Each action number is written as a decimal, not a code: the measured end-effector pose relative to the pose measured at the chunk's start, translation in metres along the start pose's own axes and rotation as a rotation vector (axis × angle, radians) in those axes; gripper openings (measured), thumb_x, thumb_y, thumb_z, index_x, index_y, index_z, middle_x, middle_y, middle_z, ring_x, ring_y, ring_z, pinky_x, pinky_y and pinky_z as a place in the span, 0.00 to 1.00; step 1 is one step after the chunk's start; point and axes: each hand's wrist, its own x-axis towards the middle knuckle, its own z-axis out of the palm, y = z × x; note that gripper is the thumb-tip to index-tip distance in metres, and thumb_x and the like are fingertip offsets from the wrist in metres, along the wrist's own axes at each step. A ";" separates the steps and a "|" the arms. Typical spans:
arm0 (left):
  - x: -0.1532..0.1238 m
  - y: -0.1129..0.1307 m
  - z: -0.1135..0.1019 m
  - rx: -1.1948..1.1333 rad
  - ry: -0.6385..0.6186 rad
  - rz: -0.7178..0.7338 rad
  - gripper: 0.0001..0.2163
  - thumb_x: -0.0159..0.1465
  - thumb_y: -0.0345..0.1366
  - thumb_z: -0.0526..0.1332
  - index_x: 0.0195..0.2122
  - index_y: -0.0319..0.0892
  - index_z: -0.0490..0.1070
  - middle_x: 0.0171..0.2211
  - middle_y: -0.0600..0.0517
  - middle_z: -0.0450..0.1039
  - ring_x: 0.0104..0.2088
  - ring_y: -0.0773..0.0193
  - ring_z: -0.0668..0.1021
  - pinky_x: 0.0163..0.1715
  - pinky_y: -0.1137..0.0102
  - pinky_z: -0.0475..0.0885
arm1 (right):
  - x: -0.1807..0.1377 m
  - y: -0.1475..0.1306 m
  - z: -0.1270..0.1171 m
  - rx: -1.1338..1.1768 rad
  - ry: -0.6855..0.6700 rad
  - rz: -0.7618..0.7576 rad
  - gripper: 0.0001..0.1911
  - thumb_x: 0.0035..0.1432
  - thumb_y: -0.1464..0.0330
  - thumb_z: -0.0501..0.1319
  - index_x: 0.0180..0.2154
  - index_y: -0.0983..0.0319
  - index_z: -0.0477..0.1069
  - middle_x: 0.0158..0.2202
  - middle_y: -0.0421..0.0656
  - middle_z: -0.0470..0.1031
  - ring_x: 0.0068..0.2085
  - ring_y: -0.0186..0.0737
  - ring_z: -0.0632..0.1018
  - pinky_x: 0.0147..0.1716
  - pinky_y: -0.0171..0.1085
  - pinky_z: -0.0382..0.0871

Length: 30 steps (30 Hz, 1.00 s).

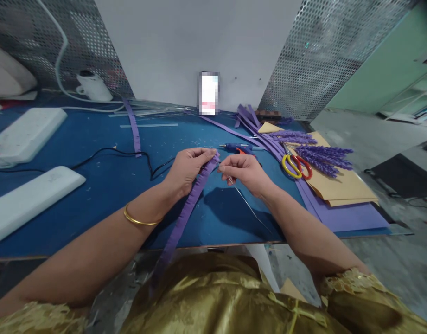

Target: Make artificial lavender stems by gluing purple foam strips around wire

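Between the thumb and fingers of my left hand (188, 169) is the top end of a fringed purple paper strip (188, 206), which hangs down past the table edge toward my lap. Close beside it, my right hand (243, 172) pinches a thin wire (248, 204) whose long end trails down to the right. The wire's upper tip is near the strip's end; whether they touch I cannot tell. Just behind my hands lies a blue glue gun (239, 147) with an orange trigger, partly hidden by my right hand.
Yellow-and-red scissors (296, 167), purple paper flower stems (324, 157), brown paper (348, 188) and purple sheets (352, 215) lie at right. Another fringed strip (133, 127) lies left, near white power boxes (35, 190) and a black cord (105, 149). A phone (208, 93) stands against the back panel.
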 end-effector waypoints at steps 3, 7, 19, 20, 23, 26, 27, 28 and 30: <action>0.001 0.000 -0.001 -0.014 0.016 0.013 0.15 0.52 0.47 0.72 0.34 0.42 0.80 0.29 0.52 0.76 0.25 0.69 0.72 0.22 0.75 0.62 | 0.000 -0.002 -0.001 0.004 0.020 -0.012 0.14 0.47 0.60 0.70 0.26 0.64 0.74 0.20 0.38 0.75 0.19 0.29 0.70 0.20 0.31 0.63; 0.005 0.002 -0.004 -0.059 0.138 0.110 0.10 0.54 0.41 0.71 0.35 0.44 0.79 0.34 0.51 0.77 0.32 0.67 0.76 0.29 0.75 0.69 | 0.000 -0.003 -0.001 0.004 0.025 0.003 0.12 0.48 0.61 0.70 0.26 0.63 0.74 0.19 0.38 0.74 0.19 0.29 0.70 0.20 0.31 0.63; 0.007 0.005 -0.004 -0.091 0.174 0.041 0.06 0.54 0.35 0.66 0.24 0.40 0.73 0.19 0.57 0.62 0.18 0.74 0.62 0.19 0.76 0.61 | -0.001 -0.002 -0.002 -0.012 0.017 0.006 0.10 0.49 0.63 0.68 0.26 0.63 0.74 0.20 0.38 0.74 0.19 0.29 0.70 0.20 0.31 0.63; 0.007 0.006 -0.003 -0.087 0.156 0.049 0.07 0.55 0.34 0.64 0.21 0.41 0.70 0.18 0.58 0.59 0.18 0.74 0.61 0.19 0.75 0.59 | -0.001 -0.002 -0.002 -0.015 0.015 0.005 0.10 0.49 0.63 0.68 0.26 0.63 0.74 0.20 0.38 0.74 0.19 0.29 0.70 0.20 0.31 0.64; 0.005 0.008 -0.002 -0.056 0.130 0.069 0.13 0.55 0.32 0.59 0.15 0.43 0.59 0.15 0.60 0.49 0.16 0.73 0.54 0.16 0.74 0.54 | -0.001 0.000 -0.002 -0.021 0.012 0.006 0.10 0.49 0.63 0.68 0.26 0.63 0.74 0.20 0.38 0.74 0.19 0.29 0.70 0.21 0.31 0.64; 0.005 0.007 -0.002 -0.033 0.161 0.065 0.16 0.56 0.34 0.60 0.15 0.44 0.56 0.14 0.60 0.48 0.15 0.74 0.53 0.16 0.74 0.53 | -0.001 0.000 -0.001 -0.022 0.010 0.004 0.11 0.49 0.62 0.69 0.26 0.63 0.74 0.20 0.38 0.74 0.19 0.29 0.70 0.21 0.31 0.64; 0.005 0.006 -0.002 -0.026 0.176 0.073 0.15 0.56 0.36 0.62 0.15 0.43 0.60 0.14 0.60 0.52 0.15 0.74 0.55 0.17 0.74 0.54 | -0.001 0.000 -0.001 -0.022 0.010 0.003 0.11 0.49 0.62 0.69 0.26 0.63 0.73 0.20 0.38 0.74 0.19 0.29 0.70 0.21 0.31 0.64; 0.005 0.005 -0.002 -0.021 0.186 0.083 0.13 0.55 0.37 0.64 0.17 0.42 0.65 0.16 0.58 0.58 0.17 0.74 0.59 0.18 0.74 0.56 | -0.001 0.000 -0.001 -0.024 0.010 0.002 0.11 0.49 0.61 0.69 0.26 0.63 0.73 0.20 0.38 0.74 0.19 0.29 0.70 0.21 0.31 0.64; 0.006 0.004 -0.002 -0.022 0.197 0.101 0.09 0.52 0.38 0.69 0.22 0.40 0.73 0.21 0.54 0.69 0.20 0.73 0.65 0.20 0.75 0.60 | -0.001 -0.001 -0.001 -0.028 0.007 0.004 0.11 0.49 0.61 0.68 0.26 0.63 0.73 0.20 0.38 0.74 0.19 0.29 0.70 0.21 0.31 0.64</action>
